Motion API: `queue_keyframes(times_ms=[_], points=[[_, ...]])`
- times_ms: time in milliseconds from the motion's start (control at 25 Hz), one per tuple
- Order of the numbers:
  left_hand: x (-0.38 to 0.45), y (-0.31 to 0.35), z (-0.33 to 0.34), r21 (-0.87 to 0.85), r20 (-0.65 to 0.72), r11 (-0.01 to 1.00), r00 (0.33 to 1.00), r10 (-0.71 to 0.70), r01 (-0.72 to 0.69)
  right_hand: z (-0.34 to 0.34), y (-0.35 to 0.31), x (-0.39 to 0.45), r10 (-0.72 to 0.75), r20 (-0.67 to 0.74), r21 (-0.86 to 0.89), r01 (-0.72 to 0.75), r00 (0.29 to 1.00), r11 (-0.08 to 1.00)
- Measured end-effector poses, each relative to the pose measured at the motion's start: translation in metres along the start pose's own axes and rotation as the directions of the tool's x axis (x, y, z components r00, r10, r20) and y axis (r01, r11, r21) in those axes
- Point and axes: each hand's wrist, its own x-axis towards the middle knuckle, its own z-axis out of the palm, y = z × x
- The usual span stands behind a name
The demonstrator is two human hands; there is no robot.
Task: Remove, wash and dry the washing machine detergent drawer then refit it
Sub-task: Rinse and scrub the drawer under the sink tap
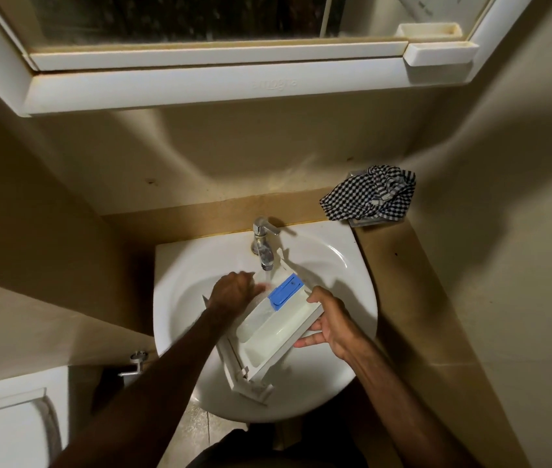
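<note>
Faint raised lettering sits on the white cabinet (pixel 200 86) above the basin, but it is too soft to read. No other writing shows.

There is one detergent drawer (pixel 278 327), white, with one blue insert (pixel 285 291) in its far compartment. It is held tilted over the one white basin (pixel 342 265), its far end up under the one chrome tap (pixel 263 243) and its near end down over the basin's front rim. Water runs from the tap onto the drawer's far part, next to the blue insert.

Two hands work on it. The right hand (pixel 330 320) has a firm grip on the drawer's right side wall: thumb on the upper edge, fingers curled underneath, one fingertip poking out below. The left hand (pixel 232 292) lies on the drawer's left side by the running water, fingers bent down toward the wet compartment; its fingertips are blurred, so I cannot tell whether its grip is closed on the drawer or merely rubbing it.

One black-and-white checked cloth (pixel 370 197) lies crumpled on a small clear dish on the brown desk (pixel 389 251) to the right of the basin, well apart from the drawer. A white toilet (pixel 7 430) shows at lower left.
</note>
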Motion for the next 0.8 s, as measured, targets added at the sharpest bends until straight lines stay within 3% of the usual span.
queue_keyframes(times_ms=[120,280,360,440,600,800], points=[[0.004,0.008,0.0,0.076,0.021,0.997,1.0,0.019,-0.021,-0.003,0.003,0.0,0.011,-0.004,0.022,-0.011,1.0,1.0],[0.008,0.004,0.001,0.36,0.114,0.907,0.975,0.19,-0.219,-0.004,0.006,0.002,0.0,-0.011,0.002,0.0,1.0,1.0],[0.009,0.006,0.001,0.382,0.104,0.895,0.973,0.205,-0.229,-0.004,0.005,0.002,-0.005,-0.015,0.001,0.005,1.0,1.0],[0.015,0.005,0.0,0.294,0.114,0.933,0.977,0.18,-0.206,-0.005,0.006,0.002,-0.013,-0.022,0.009,0.013,1.0,1.0],[0.017,-0.005,-0.001,0.005,0.174,1.0,0.984,0.026,-0.028,-0.006,0.008,0.001,-0.025,-0.017,0.009,0.025,1.0,1.0],[0.025,-0.001,-0.011,0.054,0.222,0.991,0.969,0.107,-0.122,-0.012,0.016,-0.001,-0.039,-0.027,0.055,0.041,0.999,0.998]])
